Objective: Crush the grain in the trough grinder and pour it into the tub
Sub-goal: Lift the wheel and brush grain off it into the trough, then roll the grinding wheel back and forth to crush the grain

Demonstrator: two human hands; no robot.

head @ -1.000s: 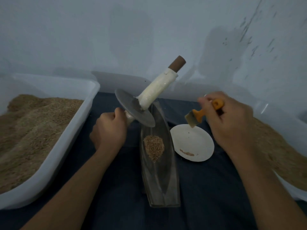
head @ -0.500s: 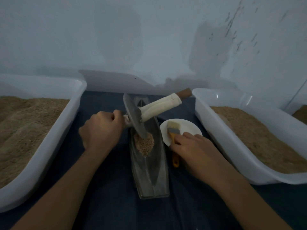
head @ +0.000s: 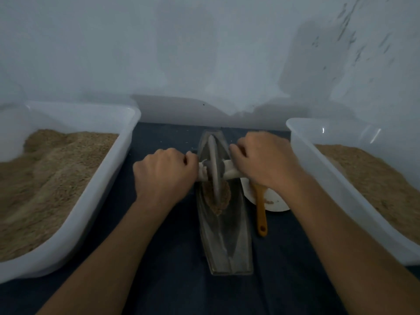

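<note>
Brown grain [head: 216, 196] heaped mid-trough grinder [head: 223, 223], under upright wheel [head: 213, 169], at cloth centre. Left hand [head: 164, 173] and right hand [head: 261, 162] clamp fingers round axle handles [head: 229, 171]. Best technique: press evenly, roll wheel along groove, keep it vertical.

The trough grinder [head: 225, 235] lies in the middle of the table [head: 163, 280], running away from the person; the wheel [head: 214, 169] stands upright in it, on the grain [head: 216, 197]; the left hand [head: 163, 176] grips the axle left of the wheel, the right hand [head: 263, 162] right of it; just right of the trough lies a plate [head: 276, 202], a brush [head: 261, 212] across its near edge; one tub [head: 95, 196] sits far left, another tub [head: 336, 183] far right.
</note>
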